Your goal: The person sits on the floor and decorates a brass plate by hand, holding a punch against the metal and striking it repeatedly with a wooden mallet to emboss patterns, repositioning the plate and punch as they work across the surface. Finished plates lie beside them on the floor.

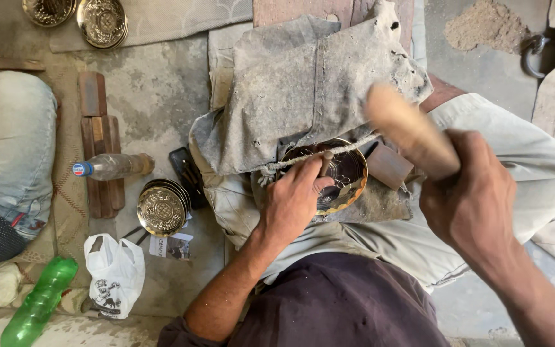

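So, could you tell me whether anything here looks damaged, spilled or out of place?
The grey cloth draped above the dark engraved plate is worn, with small holes and frayed edges. A clear bottle and a green bottle lie on their sides on the floor, and a loose heap of sandy powder sits at the top right. Nothing else stands out.

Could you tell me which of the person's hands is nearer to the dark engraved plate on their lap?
The left hand is nearer: it rests on the plate, holding a small chisel against it. The right hand is off to the side, raised, gripping a wooden mallet.
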{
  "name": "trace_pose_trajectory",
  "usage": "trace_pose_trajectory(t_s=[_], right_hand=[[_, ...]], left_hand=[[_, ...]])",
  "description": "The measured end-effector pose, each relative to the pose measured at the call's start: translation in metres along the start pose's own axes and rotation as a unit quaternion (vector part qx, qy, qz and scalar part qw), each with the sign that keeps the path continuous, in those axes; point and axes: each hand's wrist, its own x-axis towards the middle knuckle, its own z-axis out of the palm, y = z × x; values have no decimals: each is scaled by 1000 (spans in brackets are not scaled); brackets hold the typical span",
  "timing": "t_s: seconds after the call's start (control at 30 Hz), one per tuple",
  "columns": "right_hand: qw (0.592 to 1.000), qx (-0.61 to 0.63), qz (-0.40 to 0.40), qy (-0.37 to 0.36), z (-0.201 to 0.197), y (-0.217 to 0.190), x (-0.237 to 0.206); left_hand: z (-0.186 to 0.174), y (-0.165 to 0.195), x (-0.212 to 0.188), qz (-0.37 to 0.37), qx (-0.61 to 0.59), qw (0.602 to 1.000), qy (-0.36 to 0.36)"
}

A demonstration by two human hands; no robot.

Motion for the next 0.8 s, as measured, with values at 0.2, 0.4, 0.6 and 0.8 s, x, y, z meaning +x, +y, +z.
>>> trace_pose_trajectory(t_s=[0.2,0.4,0.6,0.8], right_hand=[[989,-103,-76,-70,-15,-12,21],[970,-183,-142,-77,-30,-38,41],[949,-241,-168,-111,-39,-61,54],[978,-135,-144,-66,-39,-53,56]], left_hand=[[3,1,-16,-49,-9,997,56],[8,8,-27,-97,11,989,108],[11,9,-31,-120,2,984,132],[12,2,-32,-131,18,986,101]])
